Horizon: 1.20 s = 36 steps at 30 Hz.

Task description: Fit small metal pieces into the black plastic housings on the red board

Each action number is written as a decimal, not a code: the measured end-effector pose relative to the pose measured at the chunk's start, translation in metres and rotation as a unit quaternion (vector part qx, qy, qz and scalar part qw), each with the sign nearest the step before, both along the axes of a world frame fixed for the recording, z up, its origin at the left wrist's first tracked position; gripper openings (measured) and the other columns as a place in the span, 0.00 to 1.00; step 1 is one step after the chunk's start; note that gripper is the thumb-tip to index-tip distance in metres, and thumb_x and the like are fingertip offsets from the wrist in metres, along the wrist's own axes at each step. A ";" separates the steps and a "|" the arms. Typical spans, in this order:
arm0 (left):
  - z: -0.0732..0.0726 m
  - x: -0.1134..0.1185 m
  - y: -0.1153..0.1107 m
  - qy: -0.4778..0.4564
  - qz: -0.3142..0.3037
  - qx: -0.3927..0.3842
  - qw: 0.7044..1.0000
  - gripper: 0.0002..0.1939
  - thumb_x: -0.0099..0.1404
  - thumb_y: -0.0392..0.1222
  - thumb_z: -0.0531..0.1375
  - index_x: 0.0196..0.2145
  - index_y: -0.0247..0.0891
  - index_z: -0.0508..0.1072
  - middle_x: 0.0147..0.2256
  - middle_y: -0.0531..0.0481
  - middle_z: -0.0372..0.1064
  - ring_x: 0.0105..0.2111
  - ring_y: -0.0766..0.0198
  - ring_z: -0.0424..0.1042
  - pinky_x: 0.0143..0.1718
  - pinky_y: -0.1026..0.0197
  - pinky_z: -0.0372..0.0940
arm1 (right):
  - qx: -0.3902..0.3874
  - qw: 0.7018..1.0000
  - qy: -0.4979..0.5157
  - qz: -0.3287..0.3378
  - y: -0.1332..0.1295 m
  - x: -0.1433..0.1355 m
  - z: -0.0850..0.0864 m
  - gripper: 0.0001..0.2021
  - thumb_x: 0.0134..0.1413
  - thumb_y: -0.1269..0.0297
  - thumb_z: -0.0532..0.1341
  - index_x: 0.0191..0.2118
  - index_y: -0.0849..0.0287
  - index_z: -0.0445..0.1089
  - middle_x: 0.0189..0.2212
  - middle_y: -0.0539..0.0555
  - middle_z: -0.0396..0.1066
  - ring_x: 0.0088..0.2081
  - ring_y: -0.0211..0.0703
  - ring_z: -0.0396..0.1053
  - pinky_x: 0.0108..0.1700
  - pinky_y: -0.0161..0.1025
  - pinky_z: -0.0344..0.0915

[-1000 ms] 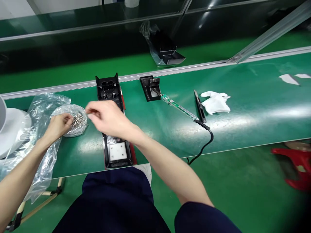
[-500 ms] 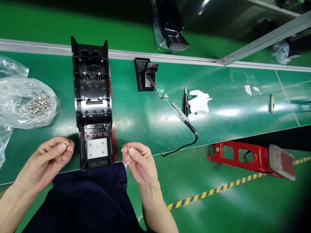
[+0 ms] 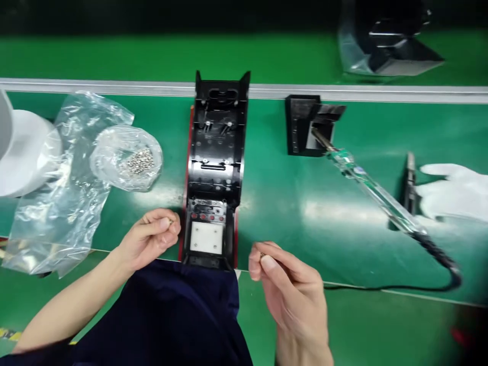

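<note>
A black plastic housing (image 3: 215, 190) lies on the green bench directly before me, its open inner side up. A white plate (image 3: 207, 237) with several small metal points sits in its near end. Left of that end, my left hand (image 3: 154, 239) is closed, pinching a small shiny metal piece (image 3: 170, 222) between thumb and fingers. To the right of the housing, my right hand (image 3: 290, 279) pinches another small metal piece (image 3: 262, 256) over the bench edge. Both pieces are mostly covered by fingertips. Neither hand touches the housing.
A clear bag (image 3: 102, 168) holds a pile of small metal pieces (image 3: 140, 161) at left, beside a white round container (image 3: 28, 152). At right, a soldering iron (image 3: 375, 190) rests in its black stand (image 3: 299, 127). Beyond it lie a dark slim tool (image 3: 409, 183) and a white glove (image 3: 453, 190).
The view has swung left, so the bench things appear farther right and the white container has come in. Both hands keep their pinches on either side of the housing.
</note>
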<state>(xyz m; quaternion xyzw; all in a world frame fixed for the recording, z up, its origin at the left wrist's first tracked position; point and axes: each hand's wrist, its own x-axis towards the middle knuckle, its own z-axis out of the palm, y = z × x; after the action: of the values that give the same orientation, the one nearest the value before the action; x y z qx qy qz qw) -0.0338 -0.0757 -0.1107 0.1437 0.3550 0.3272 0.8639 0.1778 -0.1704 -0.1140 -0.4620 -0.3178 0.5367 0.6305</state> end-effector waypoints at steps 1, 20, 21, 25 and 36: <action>0.000 -0.001 0.001 0.003 0.004 0.002 1.000 0.09 0.46 0.39 0.73 0.25 0.38 0.78 0.21 0.51 0.64 0.17 0.79 0.58 0.16 0.79 0.55 | 0.014 1.000 -0.028 0.002 0.001 -0.001 0.000 0.09 0.60 0.71 0.62 0.43 0.52 0.76 0.29 0.54 0.69 0.26 0.35 0.67 0.28 0.30 0.68; -0.005 -0.023 -0.011 0.162 0.006 0.287 0.944 0.06 0.59 0.33 0.63 0.34 0.39 0.79 0.25 0.46 0.71 0.24 0.68 0.67 0.20 0.69 0.63 | -0.013 0.979 -0.185 -0.078 -0.006 -0.005 0.004 0.11 0.58 0.74 0.61 0.43 0.52 0.76 0.34 0.52 0.72 0.30 0.39 0.72 0.37 0.36 0.76; -0.004 -0.024 -0.011 0.174 0.004 0.304 0.937 0.06 0.60 0.33 0.63 0.34 0.40 0.79 0.25 0.45 0.70 0.25 0.67 0.67 0.20 0.69 0.64 | -0.019 0.979 -0.189 -0.067 -0.005 -0.004 0.005 0.11 0.59 0.74 0.61 0.43 0.53 0.76 0.33 0.53 0.72 0.30 0.39 0.72 0.37 0.36 0.76; -0.005 -0.028 -0.012 0.184 -0.036 0.342 0.921 0.10 0.63 0.33 0.59 0.37 0.44 0.78 0.26 0.48 0.70 0.24 0.68 0.67 0.23 0.66 0.67 | -0.052 0.977 -0.207 -0.017 0.001 -0.001 0.009 0.06 0.59 0.72 0.61 0.39 0.57 0.75 0.30 0.52 0.72 0.27 0.39 0.72 0.31 0.33 0.75; -0.012 -0.027 -0.011 0.290 -0.020 0.414 0.863 0.10 0.60 0.31 0.62 0.34 0.46 0.77 0.29 0.51 0.71 0.24 0.68 0.70 0.20 0.68 0.67 | -0.011 0.941 -0.338 -0.011 0.019 -0.003 0.011 0.08 0.57 0.76 0.61 0.39 0.57 0.75 0.34 0.52 0.70 0.28 0.36 0.70 0.31 0.33 0.73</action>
<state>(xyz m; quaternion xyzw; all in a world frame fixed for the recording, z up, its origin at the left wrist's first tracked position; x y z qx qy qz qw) -0.0603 -0.0865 -0.1225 0.5835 0.4186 0.3702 0.5893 0.1749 -0.1519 -0.1029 -0.6265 -0.5013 0.3456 0.4865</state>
